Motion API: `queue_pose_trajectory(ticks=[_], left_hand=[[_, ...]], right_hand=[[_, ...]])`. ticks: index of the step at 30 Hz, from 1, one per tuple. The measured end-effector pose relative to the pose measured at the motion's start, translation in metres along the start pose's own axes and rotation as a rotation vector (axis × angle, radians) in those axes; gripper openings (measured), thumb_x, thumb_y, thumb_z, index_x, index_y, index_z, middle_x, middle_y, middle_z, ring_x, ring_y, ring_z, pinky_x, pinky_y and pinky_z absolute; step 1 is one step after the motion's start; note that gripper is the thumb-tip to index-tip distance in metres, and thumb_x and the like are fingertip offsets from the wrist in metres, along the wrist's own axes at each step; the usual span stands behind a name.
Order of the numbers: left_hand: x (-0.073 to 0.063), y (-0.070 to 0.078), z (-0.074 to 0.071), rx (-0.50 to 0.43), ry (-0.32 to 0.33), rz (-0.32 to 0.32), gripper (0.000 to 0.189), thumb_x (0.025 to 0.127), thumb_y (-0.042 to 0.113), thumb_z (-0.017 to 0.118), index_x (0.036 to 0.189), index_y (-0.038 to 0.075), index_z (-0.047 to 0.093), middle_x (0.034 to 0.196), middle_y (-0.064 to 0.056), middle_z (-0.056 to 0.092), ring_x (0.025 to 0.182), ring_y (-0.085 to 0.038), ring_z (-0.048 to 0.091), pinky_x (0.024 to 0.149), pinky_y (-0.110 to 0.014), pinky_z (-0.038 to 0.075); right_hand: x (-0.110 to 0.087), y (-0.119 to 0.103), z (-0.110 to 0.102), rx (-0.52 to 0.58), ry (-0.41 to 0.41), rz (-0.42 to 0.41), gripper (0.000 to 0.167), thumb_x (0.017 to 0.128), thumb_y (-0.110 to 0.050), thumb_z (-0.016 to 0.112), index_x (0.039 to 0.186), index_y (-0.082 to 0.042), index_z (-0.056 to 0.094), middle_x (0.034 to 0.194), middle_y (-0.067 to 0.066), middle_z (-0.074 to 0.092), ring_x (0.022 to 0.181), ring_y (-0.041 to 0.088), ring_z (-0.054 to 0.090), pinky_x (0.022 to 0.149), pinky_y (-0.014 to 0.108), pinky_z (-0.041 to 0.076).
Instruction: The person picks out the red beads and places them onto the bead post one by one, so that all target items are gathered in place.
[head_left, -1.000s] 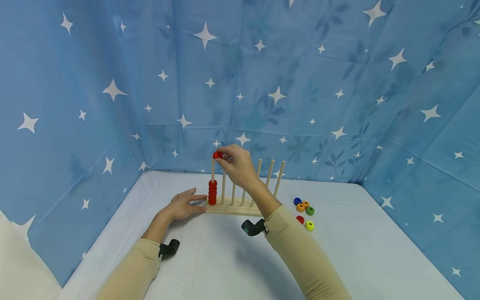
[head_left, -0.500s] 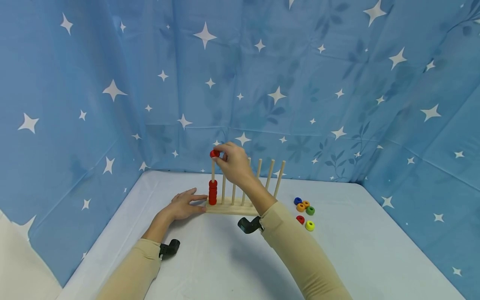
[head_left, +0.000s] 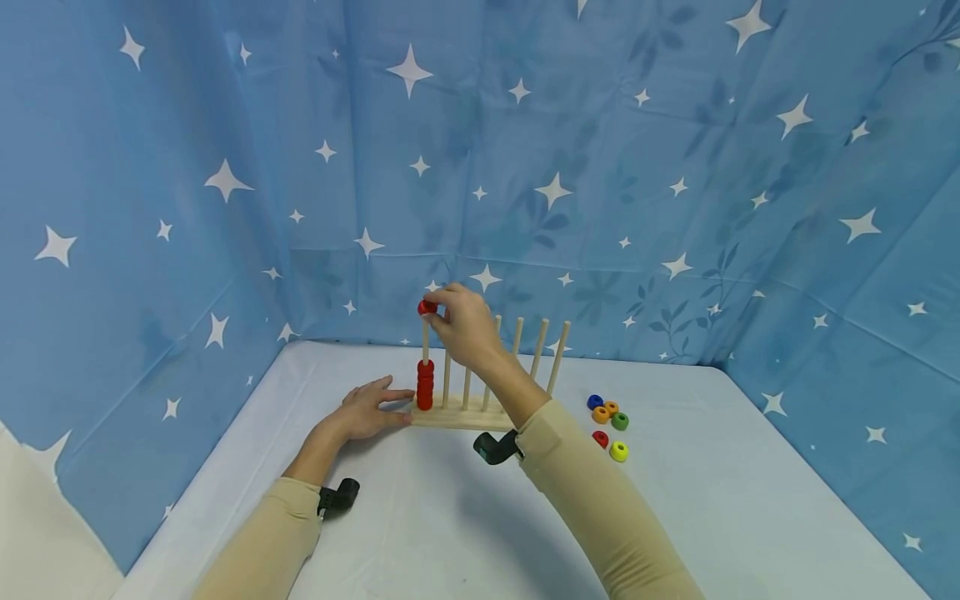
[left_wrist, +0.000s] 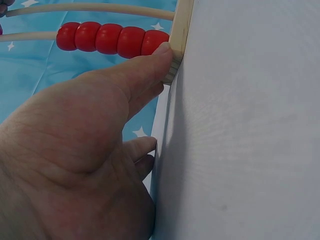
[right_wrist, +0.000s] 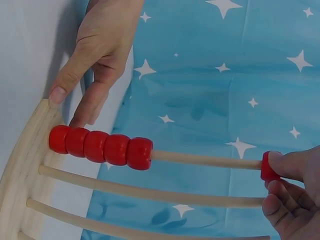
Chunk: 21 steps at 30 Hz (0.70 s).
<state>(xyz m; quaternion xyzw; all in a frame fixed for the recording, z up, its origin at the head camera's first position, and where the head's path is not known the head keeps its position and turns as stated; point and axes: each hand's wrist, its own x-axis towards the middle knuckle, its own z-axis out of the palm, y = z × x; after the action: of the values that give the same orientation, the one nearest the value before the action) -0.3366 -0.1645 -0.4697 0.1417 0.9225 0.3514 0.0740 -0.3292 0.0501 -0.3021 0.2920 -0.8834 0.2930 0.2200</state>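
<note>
My right hand (head_left: 467, 327) pinches a red bead (right_wrist: 270, 165) between thumb and fingertips. In the right wrist view this bead is at the tip of the leftmost peg (right_wrist: 205, 159) of a wooden bead rack. Low on that same peg, several red beads (left_wrist: 107, 38) are stacked against the rack's base (head_left: 465, 419). My left hand (head_left: 367, 412) lies on the table with fingers mostly straight; its thumb and index finger touch the left end of the base. The right hand and forearm hide parts of the other pegs in the head view.
Right of the rack lie loose beads: blue (head_left: 595, 402), orange (head_left: 601, 415), green (head_left: 619, 422), red (head_left: 600, 438) and yellow (head_left: 618, 452). More upright pegs (head_left: 558, 358) stand along the base. A blue star-patterned curtain (head_left: 480, 167) hangs behind the white table (head_left: 420, 533).
My right hand has moved a little left, bringing the red bead from beside the leftmost peg's top to its tip. The left hand and the stacked beads have stayed put.
</note>
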Motion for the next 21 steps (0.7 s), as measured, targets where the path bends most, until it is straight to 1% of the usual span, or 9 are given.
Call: queue_pose_trajectory(ticks=[2,8,11,14,18,21], left_hand=[[0.0001,-0.0003,-0.0001,0.005,0.003,0.008,0.058,0.096,0.045,0.073,0.148,0.022,0.062,0.171,-0.022,0.022,0.158,-0.049,0.013,0.125,-0.07,0.003],[0.0001,-0.0011,0.0001,0.001,0.007,0.004,0.057,0.096,0.044,0.074,0.147,0.022,0.062,0.172,-0.022,0.022,0.158,-0.049,0.012,0.125,-0.069,0.002],[0.0001,-0.0009,0.0006,0.002,0.008,0.005,0.057,0.096,0.044,0.073,0.148,0.022,0.062,0.172,-0.022,0.022,0.158,-0.049,0.012,0.125,-0.069,0.002],[0.0,-0.0005,0.0008,-0.005,0.007,-0.007,0.058,0.096,0.044,0.074,0.148,0.022,0.061,0.172,-0.021,0.021,0.159,-0.048,0.011,0.125,-0.07,0.003],[-0.0003,-0.0004,0.0004,-0.01,0.011,-0.017,0.058,0.096,0.044,0.074,0.149,0.023,0.061,0.172,-0.02,0.021,0.159,-0.048,0.01,0.124,-0.072,0.005],[-0.0003,-0.0011,0.0006,-0.005,0.012,-0.012,0.058,0.096,0.044,0.073,0.149,0.024,0.061,0.172,-0.02,0.021,0.158,-0.049,0.01,0.123,-0.073,0.006]], right_hand=[[0.0005,-0.0004,0.0,-0.012,-0.006,-0.003,0.028,0.1,-0.013,0.072,0.126,-0.005,0.075,0.116,0.009,0.072,0.073,0.017,0.061,0.065,0.027,0.052],[0.0009,-0.0014,0.0,-0.044,-0.017,-0.014,0.027,0.101,-0.014,0.071,0.126,-0.007,0.076,0.117,0.01,0.072,0.081,0.019,0.064,0.073,0.031,0.056],[0.0006,-0.0018,0.0,-0.048,-0.018,-0.017,0.027,0.101,-0.013,0.07,0.126,-0.006,0.076,0.118,0.01,0.071,0.084,0.02,0.065,0.074,0.031,0.057],[0.0007,-0.0025,-0.0001,-0.054,-0.025,-0.019,0.027,0.101,-0.013,0.069,0.127,-0.006,0.075,0.117,0.01,0.071,0.087,0.021,0.066,0.074,0.031,0.057],[0.0009,-0.0039,-0.0002,-0.081,-0.039,-0.02,0.028,0.102,-0.013,0.068,0.129,-0.006,0.074,0.117,0.01,0.071,0.092,0.021,0.067,0.074,0.029,0.057],[0.0004,-0.0054,-0.0004,-0.102,-0.047,-0.019,0.028,0.103,-0.014,0.067,0.129,-0.006,0.074,0.118,0.011,0.071,0.095,0.023,0.068,0.075,0.03,0.058]])
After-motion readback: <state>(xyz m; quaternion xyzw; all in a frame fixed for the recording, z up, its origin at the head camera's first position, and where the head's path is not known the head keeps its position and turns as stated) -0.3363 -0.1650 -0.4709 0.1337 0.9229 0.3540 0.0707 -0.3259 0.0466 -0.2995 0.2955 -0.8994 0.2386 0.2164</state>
